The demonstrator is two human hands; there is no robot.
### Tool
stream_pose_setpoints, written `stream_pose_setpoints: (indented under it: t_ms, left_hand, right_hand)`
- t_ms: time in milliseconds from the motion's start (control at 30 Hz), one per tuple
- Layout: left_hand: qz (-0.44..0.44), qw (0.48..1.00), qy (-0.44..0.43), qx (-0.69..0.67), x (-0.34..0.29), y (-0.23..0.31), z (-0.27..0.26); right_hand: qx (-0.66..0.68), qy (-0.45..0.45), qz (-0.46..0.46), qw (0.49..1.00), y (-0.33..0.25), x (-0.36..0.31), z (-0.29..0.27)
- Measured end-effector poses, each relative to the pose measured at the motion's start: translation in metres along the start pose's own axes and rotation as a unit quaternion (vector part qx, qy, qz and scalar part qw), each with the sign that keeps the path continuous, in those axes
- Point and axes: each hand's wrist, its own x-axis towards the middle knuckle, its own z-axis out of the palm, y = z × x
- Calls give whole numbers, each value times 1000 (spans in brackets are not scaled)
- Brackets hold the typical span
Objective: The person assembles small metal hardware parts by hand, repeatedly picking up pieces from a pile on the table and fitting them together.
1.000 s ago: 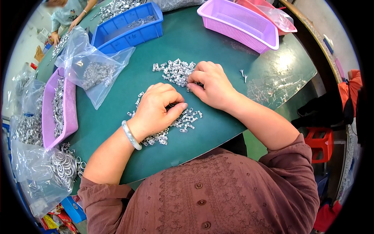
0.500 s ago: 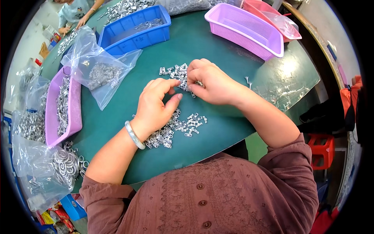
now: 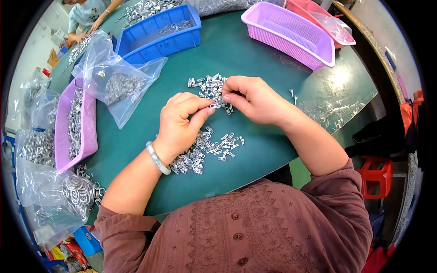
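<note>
On the green worktop (image 3: 223,52), a blue bin (image 3: 182,42) holds a scatter of small metal parts, and in front of it lies a clear plastic bag (image 3: 152,73) with a heap of little silver pieces inside. The left purple basket (image 3: 91,136) is lined with metal parts; the right purple basket (image 3: 284,43) shows its mesh interior, just beside a red basket (image 3: 305,7) holding clear plastic. Small silver fittings lie in an upper pile (image 3: 207,86) by the fingers and a lower pile (image 3: 195,159) nearer the body. Both hands meet low over the upper pile, forearms angled inward. The left hand (image 3: 181,120) pinches a silver fitting (image 3: 215,106) between thumb and forefinger; the right hand (image 3: 252,100) is curled, thumb near forefinger, and whether it grasps anything I cannot tell.
</note>
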Motion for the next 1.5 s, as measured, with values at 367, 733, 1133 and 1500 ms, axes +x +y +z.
stream_pose_setpoints:
  t_ms: [367, 733, 1133, 1500]
  left_hand:
    - [-28, 995, -3, -97, -2, 2, 0]
    - [-16, 994, -24, -107, -3, 2, 0]
    - [-33, 989, -33, -137, -3, 3, 0]
    - [-32, 992, -14, -118, -2, 3, 1]
  right_hand:
    - [47, 52, -103, 992, -3, -8, 12]
    - [90, 55, -47, 993, -2, -9, 12]
    - [64, 67, -85, 992, -3, -10, 11]
    - [96, 43, -36, 994, -2, -10, 9]
